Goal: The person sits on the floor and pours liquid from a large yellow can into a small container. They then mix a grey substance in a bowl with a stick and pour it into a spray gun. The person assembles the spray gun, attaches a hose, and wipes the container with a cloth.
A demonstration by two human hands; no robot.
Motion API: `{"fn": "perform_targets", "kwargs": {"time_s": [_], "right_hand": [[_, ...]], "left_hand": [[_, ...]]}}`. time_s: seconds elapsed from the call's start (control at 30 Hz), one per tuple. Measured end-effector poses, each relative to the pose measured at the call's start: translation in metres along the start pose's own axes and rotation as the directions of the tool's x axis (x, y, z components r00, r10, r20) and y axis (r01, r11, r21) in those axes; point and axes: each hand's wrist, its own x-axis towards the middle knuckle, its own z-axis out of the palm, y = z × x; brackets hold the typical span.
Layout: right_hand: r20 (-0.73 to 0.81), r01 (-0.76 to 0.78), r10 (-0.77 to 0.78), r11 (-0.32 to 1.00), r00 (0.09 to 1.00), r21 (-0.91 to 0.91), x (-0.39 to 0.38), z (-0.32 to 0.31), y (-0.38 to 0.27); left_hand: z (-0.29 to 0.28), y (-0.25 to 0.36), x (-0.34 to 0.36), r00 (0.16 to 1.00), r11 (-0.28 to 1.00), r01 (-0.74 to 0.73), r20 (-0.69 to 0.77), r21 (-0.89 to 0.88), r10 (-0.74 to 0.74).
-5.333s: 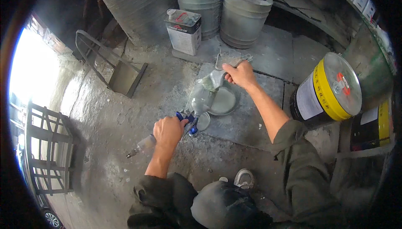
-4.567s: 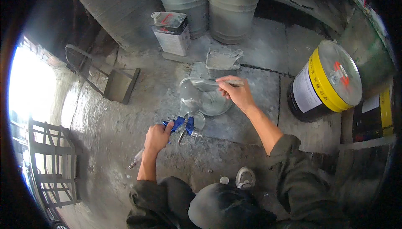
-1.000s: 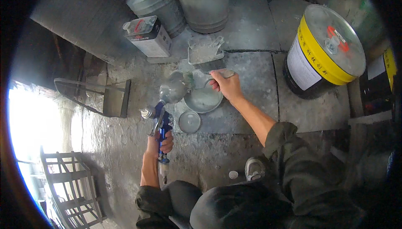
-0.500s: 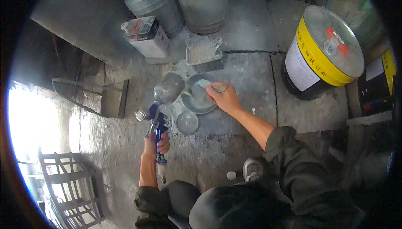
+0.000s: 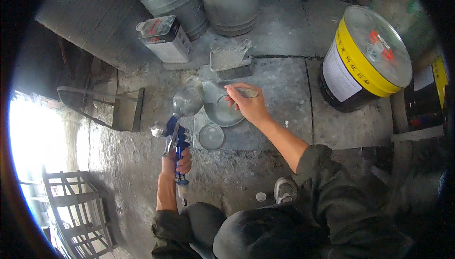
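My left hand [image 5: 182,161] grips the handle of a blue spray gun [image 5: 178,136], whose clear, grey-stained cup [image 5: 186,103] points away from me. Between the fingers of my right hand [image 5: 246,100] is a grey-stained handled tool [image 5: 249,93]. Its pale, broad end appears beside the cup's mouth, though its exact kind is unclear. Partly under that hand lies a round grey basin [image 5: 226,119] with a little pale liquid or residue. A small round lid [image 5: 212,137] rests just nearer to me, right of the gun.
Beyond the basin stand a crusted tray [image 5: 231,62], a rectangular metal can [image 5: 167,39] and two grey drums [image 5: 227,8]. A yellow-and-black drum [image 5: 362,60] is at the right. A slatted rack [image 5: 78,207] and a metal frame [image 5: 128,110] are at the left.
My right hand has lifted out of the basin and shifted left, bringing the tool to the spray gun's cup. My left hand holds the gun almost still.
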Motion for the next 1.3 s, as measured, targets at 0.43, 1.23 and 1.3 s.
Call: {"fn": "perform_targets", "kwargs": {"time_s": [0.43, 1.23, 1.3], "right_hand": [[-0.01, 0.067, -0.091, 0.8, 0.996, -0.596, 0.011, -0.044, 0.059], [0.31, 0.137, 0.028, 0.855, 0.95, -0.5, 0.045, -0.018, -0.051], [0.391, 0.197, -0.023, 0.891, 0.92, -0.41, 0.035, -0.006, -0.061]], "left_hand": [[-0.002, 0.0, -0.003, 0.999, 0.998, 0.02, 0.033, -0.053, -0.018], [0.06, -0.004, -0.002, 0.774, 0.415, 0.251, -0.439, 0.875, 0.456], [0.063, -0.006, -0.002, 0.739, 0.297, 0.31, -0.425, 0.903, 0.522]]}}
